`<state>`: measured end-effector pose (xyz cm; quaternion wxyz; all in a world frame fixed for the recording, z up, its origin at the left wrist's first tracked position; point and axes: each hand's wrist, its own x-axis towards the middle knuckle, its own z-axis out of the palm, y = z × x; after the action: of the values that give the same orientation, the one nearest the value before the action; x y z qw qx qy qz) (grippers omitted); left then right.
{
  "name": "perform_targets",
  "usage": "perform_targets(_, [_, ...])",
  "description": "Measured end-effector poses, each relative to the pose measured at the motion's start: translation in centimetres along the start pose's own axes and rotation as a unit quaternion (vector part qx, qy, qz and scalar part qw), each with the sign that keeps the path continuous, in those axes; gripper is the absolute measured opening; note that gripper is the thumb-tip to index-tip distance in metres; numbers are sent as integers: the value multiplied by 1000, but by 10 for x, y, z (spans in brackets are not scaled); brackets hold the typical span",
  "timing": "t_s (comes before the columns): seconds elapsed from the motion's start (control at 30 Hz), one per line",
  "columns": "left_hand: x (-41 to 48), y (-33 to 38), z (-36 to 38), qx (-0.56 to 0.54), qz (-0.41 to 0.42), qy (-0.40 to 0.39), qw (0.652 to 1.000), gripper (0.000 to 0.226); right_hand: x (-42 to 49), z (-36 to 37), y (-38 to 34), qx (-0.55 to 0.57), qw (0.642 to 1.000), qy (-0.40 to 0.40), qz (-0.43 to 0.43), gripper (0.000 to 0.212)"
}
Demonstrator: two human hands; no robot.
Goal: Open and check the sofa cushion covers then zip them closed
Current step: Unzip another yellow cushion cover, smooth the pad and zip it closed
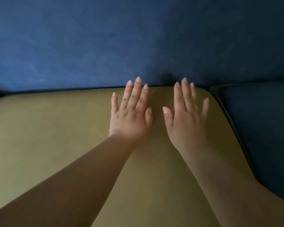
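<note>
Item 1: olive-yellow seat cushion [47, 136], large, with a smooth fabric cover and rounded far corners. In my head view it fills the lower and middle of the frame. It lies flat and its far edge meets the sofa back. I see its top face only.

Item 2: blue fabric sofa back [105, 38], matt and faintly mottled. It stands upright behind the cushion and spans the whole upper half of my view.

Item 3: dark blue seat cushion [266, 128], at the right, just beside the olive-yellow seat cushion. A narrow dark seam [232, 126] runs between the two.

Item 4: left hand [129, 118], palm down over the far middle of the olive-yellow seat cushion. The fingers are straight and slightly spread, the thumb lies close to the palm, and it holds nothing. The fingertips reach the line where the cushion meets the sofa back.

Item 5: right hand [187, 120], just beside the left hand with a small gap between them, nearer the cushion's far right corner. It is palm down with fingers straight and fanned, the thumb angled toward the left hand, holding nothing. Its fingers are a little blurred.

Item 6: left forearm [72, 177] and right forearm [220, 177], both bare, entering from the lower corners and crossing the cushion's near part.

Note: I cannot tell whether the palms rest on the cover or sit just above it.
</note>
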<state>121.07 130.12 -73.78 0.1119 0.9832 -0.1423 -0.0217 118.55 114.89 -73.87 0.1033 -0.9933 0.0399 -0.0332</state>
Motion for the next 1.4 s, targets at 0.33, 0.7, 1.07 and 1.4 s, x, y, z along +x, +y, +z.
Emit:
perform_targets(0.33, [8,82,14,16,20,-28,999,61,-22,-16,75,3,999,20,46,66])
perform_targets(0.7, [-3,100,48,54,12,-102,993,61,-38,7,95,21,991,-113,65,64])
perform_targets(1.07, [-5,98,55,65,10,-83,994,64,-38,13,94,17,991,-114,70,62])
perform_targets(1.4, [-67,101,8,36,56,-16,998,58,-96,-30,67,7,1000,22,20,65])
